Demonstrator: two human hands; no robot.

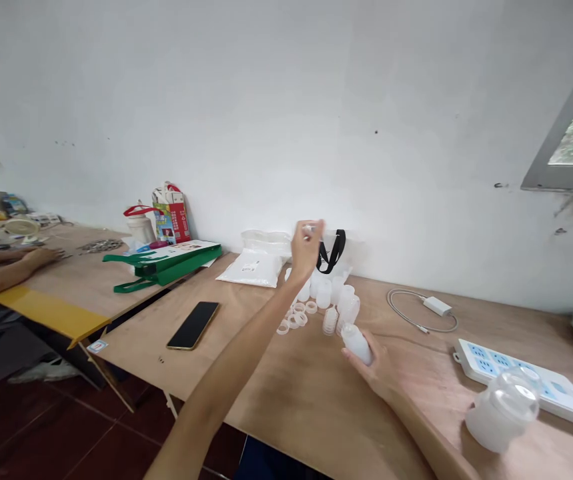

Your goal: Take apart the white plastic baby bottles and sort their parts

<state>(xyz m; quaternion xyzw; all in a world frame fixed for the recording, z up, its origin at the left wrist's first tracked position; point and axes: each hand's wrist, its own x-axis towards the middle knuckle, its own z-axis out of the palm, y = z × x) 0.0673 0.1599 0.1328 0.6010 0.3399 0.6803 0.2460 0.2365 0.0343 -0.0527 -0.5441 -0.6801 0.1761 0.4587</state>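
My right hand [380, 367] is wrapped round a small white plastic bottle [357, 344], tilted just above the table's middle. Farther back, my left hand [308, 245] is raised, its fingers curled together and blurred. Whatever they pinch, if anything, is too smeared to name. Below and behind that hand stand several translucent white bottles [323, 293]. Loose clear rings [295, 320] lie on the wood in front of them. A ribbed stack of rings [330, 321] sits between those and the bottle I hold.
A phone [193, 325] lies left on the table [261, 373]. White plastic packets [253, 268] rest against the wall. At right are a cable with adapter [436, 306], a power strip [556, 393] and a clear-topped container [501, 413]. Another person's arms [16, 267] rest on the neighbouring table beyond a green bag [176, 267].
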